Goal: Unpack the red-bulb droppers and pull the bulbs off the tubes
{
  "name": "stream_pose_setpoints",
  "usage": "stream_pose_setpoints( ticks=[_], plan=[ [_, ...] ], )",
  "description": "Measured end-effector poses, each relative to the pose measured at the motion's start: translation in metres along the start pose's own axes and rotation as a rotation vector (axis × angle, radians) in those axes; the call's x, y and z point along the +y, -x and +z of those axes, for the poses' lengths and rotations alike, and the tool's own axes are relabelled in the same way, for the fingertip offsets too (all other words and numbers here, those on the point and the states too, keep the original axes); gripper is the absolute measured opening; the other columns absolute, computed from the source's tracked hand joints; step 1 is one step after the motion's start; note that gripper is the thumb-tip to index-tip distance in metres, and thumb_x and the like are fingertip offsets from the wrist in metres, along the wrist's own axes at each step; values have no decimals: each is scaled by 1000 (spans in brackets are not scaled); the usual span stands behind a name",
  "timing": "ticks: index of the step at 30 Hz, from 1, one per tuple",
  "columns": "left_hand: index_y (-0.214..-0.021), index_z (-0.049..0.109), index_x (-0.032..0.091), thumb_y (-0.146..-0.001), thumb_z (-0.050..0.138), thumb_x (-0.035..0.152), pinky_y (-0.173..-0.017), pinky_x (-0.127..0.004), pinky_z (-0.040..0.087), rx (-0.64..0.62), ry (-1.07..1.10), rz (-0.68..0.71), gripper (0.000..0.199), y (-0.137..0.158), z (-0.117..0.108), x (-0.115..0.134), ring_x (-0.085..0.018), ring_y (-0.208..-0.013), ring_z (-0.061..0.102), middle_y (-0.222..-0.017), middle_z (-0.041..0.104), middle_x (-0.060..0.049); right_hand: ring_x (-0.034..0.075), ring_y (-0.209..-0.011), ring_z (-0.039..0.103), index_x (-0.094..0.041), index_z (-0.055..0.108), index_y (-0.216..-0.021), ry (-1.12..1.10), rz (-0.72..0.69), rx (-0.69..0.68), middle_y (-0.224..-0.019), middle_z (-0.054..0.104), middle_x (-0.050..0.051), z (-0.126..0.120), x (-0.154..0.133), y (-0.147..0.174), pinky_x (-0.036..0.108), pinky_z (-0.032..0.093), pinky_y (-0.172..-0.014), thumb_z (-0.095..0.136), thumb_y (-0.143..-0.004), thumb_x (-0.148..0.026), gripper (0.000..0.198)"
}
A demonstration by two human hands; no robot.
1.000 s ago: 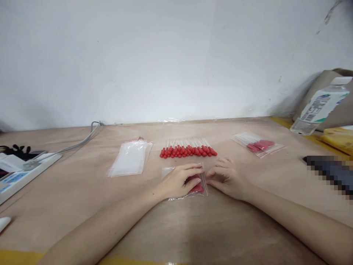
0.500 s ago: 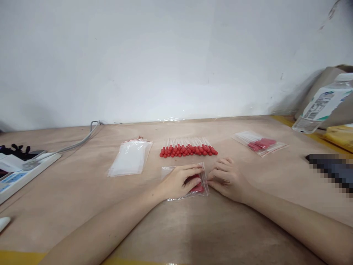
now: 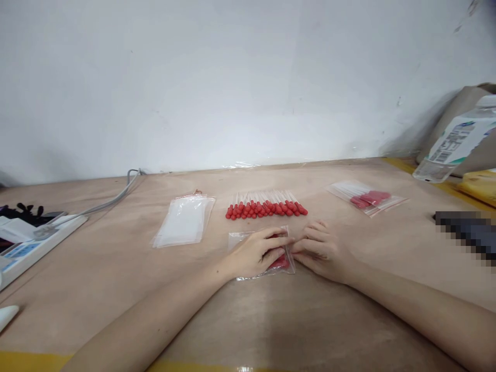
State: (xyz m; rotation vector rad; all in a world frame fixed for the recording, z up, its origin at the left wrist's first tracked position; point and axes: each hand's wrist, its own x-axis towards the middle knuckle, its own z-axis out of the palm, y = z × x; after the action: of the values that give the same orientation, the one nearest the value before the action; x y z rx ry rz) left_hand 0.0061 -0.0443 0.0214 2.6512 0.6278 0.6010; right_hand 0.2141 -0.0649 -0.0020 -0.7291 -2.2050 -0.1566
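Note:
A clear zip bag with red-tipped sticks inside lies flat on the table in front of me. My left hand rests over it, fingers and thumb pressing it near the opening and covering most of its contents. At the bag's right edge, my right hand is closed, its thumb and fingertips pinching the zip strip. Beyond the hands is a row of red-tipped swab-like sticks, tips toward me. Left of that row lies a stack of flat clear zip bags. Another filled zip bag sits at the back right.
A power strip with a grey cable is at the left. On the right are a blurred dark object, a plastic bottle and a yellow packet. A white wall borders the table's back.
The left index finger has stretched right toward the right hand's fingertips at the bag's edge. Both hands stay on the bag; the view has shifted slightly.

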Motion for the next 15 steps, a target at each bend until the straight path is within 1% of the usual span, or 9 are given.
stream_pose_setpoints(
  ticks=[3,6,10,12,15],
  plan=[
    [-119,52,21,-88,40,19,-98,-32,39,1,-4,-5,33,0,0,-1,-17,-115,47,-126,48,-8,13,-69,45,-21,61,-73,-12,-27,-9,-71,60,0,1,-1,1,29,32,-66,55,-79,-17,10],
    [-116,54,20,-87,42,18,-96,-31,40,21,0,-18,31,1,1,-1,-17,-113,49,-124,49,-8,13,-70,45,-21,61,-72,-5,-53,-59,-71,59,1,1,-2,0,29,32,-66,53,-79,-16,12],
    [-107,58,19,-86,44,17,-93,-29,43,72,-13,4,25,1,1,-3,-16,-109,51,-119,51,-8,14,-74,46,-21,62,-77,83,-114,-94,-76,60,1,-1,-3,-3,30,32,-68,53,-80,-17,10],
    [-104,59,18,-87,42,17,-91,-28,45,59,-76,48,23,0,0,-5,-15,-107,53,-118,52,-8,14,-76,46,-22,62,-80,147,-178,-87,-77,61,1,-2,-4,-5,31,32,-70,51,-82,-17,12],
    [-99,60,17,-89,41,17,-88,-29,47,-28,-289,175,22,-3,-3,-7,-16,-102,55,-116,54,-7,14,-78,47,-21,61,-81,221,-261,-96,-77,61,0,-3,-4,-6,31,32,-73,47,-84,-15,15]
  ],
)
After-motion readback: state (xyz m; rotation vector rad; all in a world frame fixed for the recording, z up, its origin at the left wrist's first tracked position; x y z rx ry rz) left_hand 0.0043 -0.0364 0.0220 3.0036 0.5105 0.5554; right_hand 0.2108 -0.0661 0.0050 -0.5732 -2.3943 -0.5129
